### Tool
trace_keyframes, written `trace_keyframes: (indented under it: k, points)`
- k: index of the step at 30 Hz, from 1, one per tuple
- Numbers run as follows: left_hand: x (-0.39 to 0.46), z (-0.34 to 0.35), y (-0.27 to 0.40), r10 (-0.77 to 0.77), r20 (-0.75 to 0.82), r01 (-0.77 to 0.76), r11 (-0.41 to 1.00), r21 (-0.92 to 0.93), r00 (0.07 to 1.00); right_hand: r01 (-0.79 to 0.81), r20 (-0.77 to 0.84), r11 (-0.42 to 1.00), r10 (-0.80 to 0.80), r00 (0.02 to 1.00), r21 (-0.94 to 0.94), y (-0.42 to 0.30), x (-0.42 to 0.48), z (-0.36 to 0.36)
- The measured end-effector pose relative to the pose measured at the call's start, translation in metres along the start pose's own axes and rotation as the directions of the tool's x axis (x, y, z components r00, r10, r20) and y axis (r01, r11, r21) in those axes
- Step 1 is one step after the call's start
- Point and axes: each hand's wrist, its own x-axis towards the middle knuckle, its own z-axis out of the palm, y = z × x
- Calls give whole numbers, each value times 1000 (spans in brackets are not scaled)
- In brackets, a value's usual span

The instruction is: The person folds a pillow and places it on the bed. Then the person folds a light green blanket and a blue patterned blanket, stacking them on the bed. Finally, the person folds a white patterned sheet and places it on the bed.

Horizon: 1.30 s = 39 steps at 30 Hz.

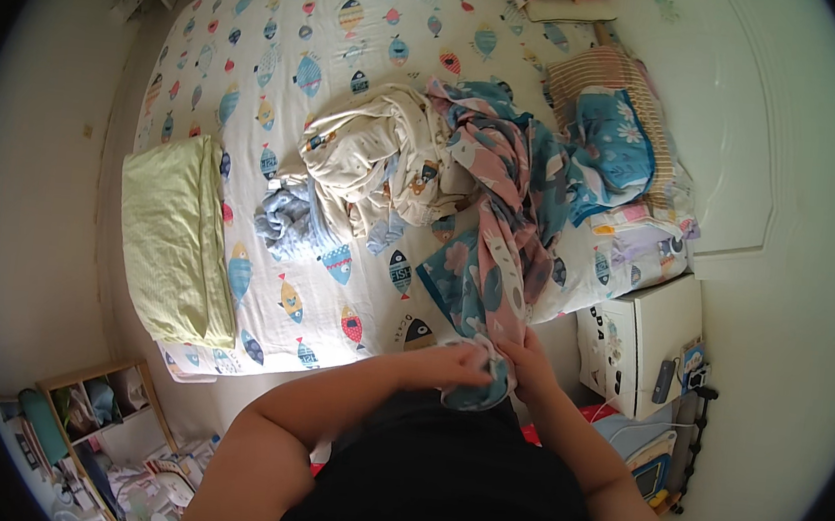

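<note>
A pink and teal printed bed cover (pixel 498 246) trails from the middle of the bed down over its near edge to my waist. My right hand (pixel 530 362) grips a pink part of it. Just beside, my left hand (pixel 456 366) closes on a bunched end, its fingers blurred by motion. Below both hands a teal fold hangs in front of my dark clothing. A crumpled cream cloth with bear prints (pixel 375 151) lies against the cover on the bed, with a blue-grey cloth (pixel 293 218) partly under it.
The bed wears a white fish-print sheet (pixel 355 285). A folded pale green cloth (pixel 174 245) lies at its left edge, a striped pillow (pixel 602 67) and blue floral cloth (pixel 617 140) at right. A white cabinet (pixel 663 337) stands right; a filled shelf (pixel 107 426) stands lower left.
</note>
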Motion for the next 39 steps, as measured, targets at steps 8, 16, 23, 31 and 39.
trace_keyframes:
  k: [8, 16, 23, 31, 39]
  points:
    - [-17, -28, 49, 33, -613, -344, 851, -397, 790, 605, 644, 314, 31, 764, -732, -30, -52, 96]
    - [-101, -21, 94, 247, -359, -434, 587, -684, 900, 362, 312, 785, -225, 923, -503, -30, -24, 57]
    - [-206, 20, 124, 540, -510, -734, 584, -346, 670, 274, -308, 856, -430, 849, -438, 6, 56, -45]
    - [-314, 34, 119, 534, -725, -791, 611, -25, 436, 150, -253, 517, -626, 738, -843, 14, 107, -76]
    - [-388, 22, 124, 285, -956, -809, 577, 110, 73, 143, -268, 819, -339, 902, -555, 17, 136, -5]
